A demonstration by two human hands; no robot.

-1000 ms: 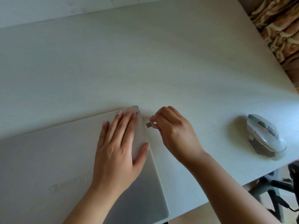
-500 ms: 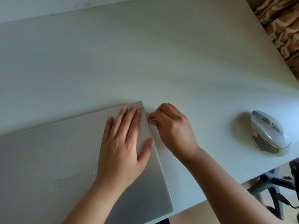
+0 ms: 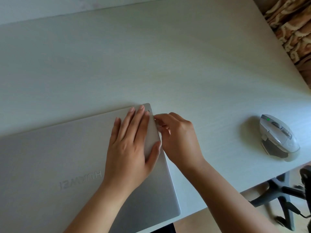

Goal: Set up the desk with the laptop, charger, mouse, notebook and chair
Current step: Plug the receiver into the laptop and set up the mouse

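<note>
Presently the closed laptop (image 3: pixel 50 165) lies at lower left of the desk (image 3: pixel 168 56), its near corner at the desk's front edge. Left hand (image 3: pixel 129 148) flat, fingers straight, on the lid. Right hand (image 3: pixel 178 137), fingers curled, against the laptop's right edge; held item hidden. Mouse (image 3: pixel 277 133) at right, well apart. Upper desk bare.

Your left hand (image 3: pixel 131 148) lies flat on the closed silver laptop (image 3: pixel 50 157), your right hand (image 3: pixel 176 137) curls against its right edge, and a white mouse (image 3: pixel 277 135) sits well apart on the pale desk (image 3: pixel 151 56).
</note>
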